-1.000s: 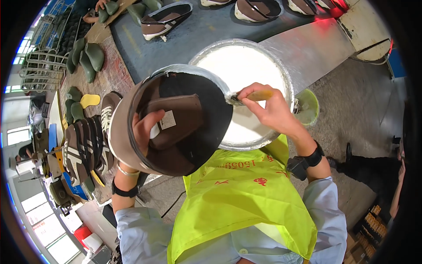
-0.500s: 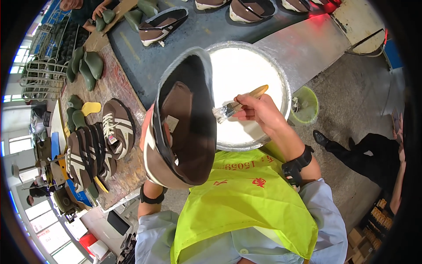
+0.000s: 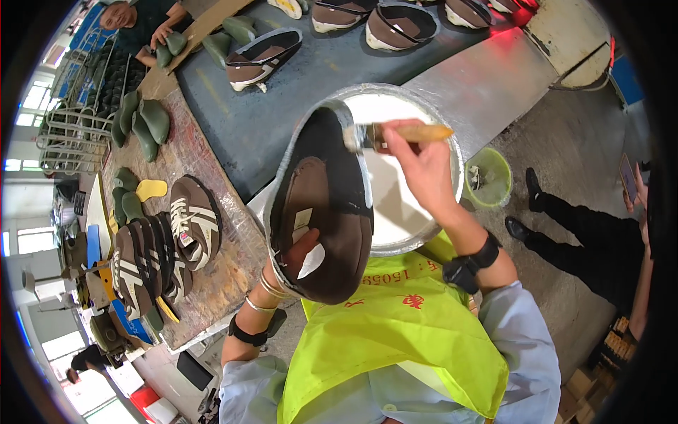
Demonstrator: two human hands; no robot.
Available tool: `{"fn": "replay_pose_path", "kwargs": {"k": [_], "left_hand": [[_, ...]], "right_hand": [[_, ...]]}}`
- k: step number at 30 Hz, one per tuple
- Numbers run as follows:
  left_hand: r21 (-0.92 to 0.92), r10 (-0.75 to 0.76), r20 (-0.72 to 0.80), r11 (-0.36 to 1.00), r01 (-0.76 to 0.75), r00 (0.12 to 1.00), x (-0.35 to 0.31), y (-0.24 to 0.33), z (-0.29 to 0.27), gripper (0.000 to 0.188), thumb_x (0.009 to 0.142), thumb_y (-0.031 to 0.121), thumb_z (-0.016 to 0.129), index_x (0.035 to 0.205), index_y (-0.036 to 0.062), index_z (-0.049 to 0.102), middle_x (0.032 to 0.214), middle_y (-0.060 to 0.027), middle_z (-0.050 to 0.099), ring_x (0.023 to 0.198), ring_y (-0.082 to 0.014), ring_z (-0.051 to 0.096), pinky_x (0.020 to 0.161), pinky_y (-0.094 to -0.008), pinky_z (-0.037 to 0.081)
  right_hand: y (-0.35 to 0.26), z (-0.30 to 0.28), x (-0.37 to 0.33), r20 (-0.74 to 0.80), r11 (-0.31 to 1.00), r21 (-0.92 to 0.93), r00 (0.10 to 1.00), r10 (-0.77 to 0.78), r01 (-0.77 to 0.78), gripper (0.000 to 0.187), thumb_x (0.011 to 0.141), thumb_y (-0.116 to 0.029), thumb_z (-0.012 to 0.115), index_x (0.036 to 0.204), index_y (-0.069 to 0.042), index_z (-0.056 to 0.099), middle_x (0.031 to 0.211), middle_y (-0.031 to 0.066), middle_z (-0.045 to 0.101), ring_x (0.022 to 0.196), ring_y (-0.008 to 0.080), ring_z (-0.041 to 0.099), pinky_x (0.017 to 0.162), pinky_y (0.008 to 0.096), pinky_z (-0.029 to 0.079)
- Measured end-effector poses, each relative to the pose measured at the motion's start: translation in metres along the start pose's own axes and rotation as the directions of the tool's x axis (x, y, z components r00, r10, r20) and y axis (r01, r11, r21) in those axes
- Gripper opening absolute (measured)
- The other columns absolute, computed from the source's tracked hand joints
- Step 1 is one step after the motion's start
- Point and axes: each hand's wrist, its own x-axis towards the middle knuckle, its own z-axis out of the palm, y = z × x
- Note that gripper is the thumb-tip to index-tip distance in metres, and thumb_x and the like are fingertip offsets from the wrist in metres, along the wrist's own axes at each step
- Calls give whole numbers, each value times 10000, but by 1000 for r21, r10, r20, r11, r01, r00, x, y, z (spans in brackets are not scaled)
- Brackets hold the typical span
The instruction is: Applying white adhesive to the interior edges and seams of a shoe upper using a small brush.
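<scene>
My left hand (image 3: 302, 249) grips a brown shoe upper (image 3: 342, 244) near its lower left side, fingers reaching inside its opening. The upper is tilted up, so its dark lining and brown insole face me; a white label and a white paper piece show inside. My right hand (image 3: 422, 177) pinches a flat paintbrush (image 3: 427, 133) by its wooden handle. Its whitish bristles are at the upper's inner rim, near the top right. Behind the upper, and partly hidden by it, stands a large round metal pot (image 3: 458, 157) of white liquid.
Brown shoe uppers (image 3: 265, 60) stand along the blue-grey table (image 3: 212, 99). At left, a worn board (image 3: 212, 233) carries finished-looking brown shoes (image 3: 194, 219) and green shoe lasts (image 3: 145, 127). A green bucket (image 3: 503, 177) stands right of the pot. Other people are at far left and right.
The upper has moved right and turned its inside more toward me. My right hand has raised the brush from over the pot to the upper's inner rim. My left fingers now show inside.
</scene>
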Motion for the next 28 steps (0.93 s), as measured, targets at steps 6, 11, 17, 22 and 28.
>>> {"fn": "replay_pose_path", "kwargs": {"k": [6, 11, 17, 22, 28], "left_hand": [[201, -27, 46, 979, 17, 999, 10, 16, -1, 267, 870, 16, 575, 1136, 0, 591, 1059, -74, 632, 948, -164, 595, 842, -304, 478], [255, 138, -124, 961, -103, 983, 37, 13, -10, 219, 881, 62, 597, 1080, -27, 581, 929, -28, 642, 796, -80, 561, 704, -224, 470], [-441, -164, -161, 894, 78, 973, 50, 23, -2, 370, 975, 283, 370, 1165, 6, 526, 1026, -91, 637, 869, -177, 638, 791, -299, 533], [-386, -51, -125, 922, -2, 991, 51, 19, 4, 424, 993, 315, 334, 1243, 7, 484, 1131, -111, 610, 969, -188, 623, 875, -318, 516], [-681, 180, -44, 714, -161, 983, 76, -15, -20, 456, 999, 336, 316, 1299, 15, 440, 1200, -124, 564, 1053, -216, 578, 928, -346, 488]], "right_hand": [[2, -1, 10, -9, 997, 74, 1000, 23, -23, 265, 926, -148, 561, 1035, 93, 573, 968, 122, 614, 842, 154, 618, 760, 288, 560], [14, 2, -36, 70, 968, -3, 965, 252, -253, 209, 899, -114, 579, 978, 78, 608, 837, 105, 657, 723, 135, 644, 676, 250, 503], [-4, -8, -42, 286, 956, -231, 927, 243, -180, 143, 869, -71, 601, 912, 61, 635, 808, 87, 642, 662, 117, 597, 621, 251, 476], [-4, 7, -26, 145, 992, -98, 987, -67, 82, 126, 871, -38, 602, 949, 48, 651, 875, 71, 656, 693, 100, 602, 617, 243, 478], [-5, 3, -49, 248, 970, -85, 938, 242, -227, 163, 909, -23, 547, 1048, 55, 579, 1046, 77, 598, 905, 131, 595, 791, 251, 506]]}}
